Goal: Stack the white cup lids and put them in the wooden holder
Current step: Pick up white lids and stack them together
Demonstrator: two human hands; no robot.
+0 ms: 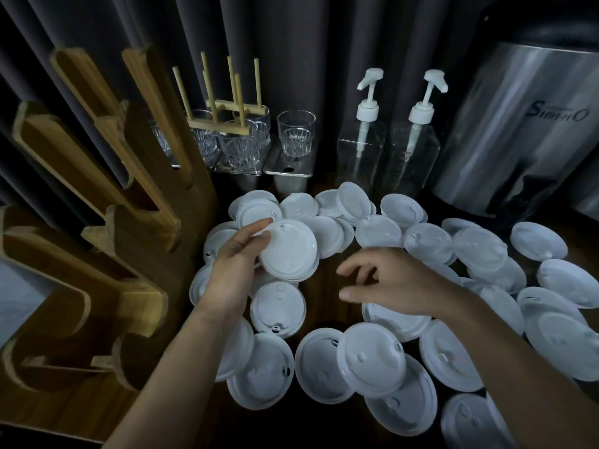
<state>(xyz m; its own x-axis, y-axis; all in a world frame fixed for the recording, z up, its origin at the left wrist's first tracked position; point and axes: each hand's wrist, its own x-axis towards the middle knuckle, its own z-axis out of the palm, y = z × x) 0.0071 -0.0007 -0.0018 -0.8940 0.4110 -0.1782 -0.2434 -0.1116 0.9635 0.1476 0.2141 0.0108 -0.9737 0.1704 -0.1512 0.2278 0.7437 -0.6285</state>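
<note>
Many white cup lids [372, 361] lie scattered over a dark wooden table. My left hand [233, 267] grips a small stack of white lids [288, 251], tilted, just above the pile at centre left. My right hand [392, 280] hovers with fingers spread and empty over the lids at centre, a short gap to the right of the stack. The wooden holder [107, 254] with slanted slots stands at the left; the slots I can see hold no lids.
Glass tumblers [296, 134] on metal stands and a wooden peg rack [227, 102] line the back. Two clear pump bottles [363, 147] stand behind the lids. A large steel urn [518, 131] fills the back right. Dark curtains hang behind.
</note>
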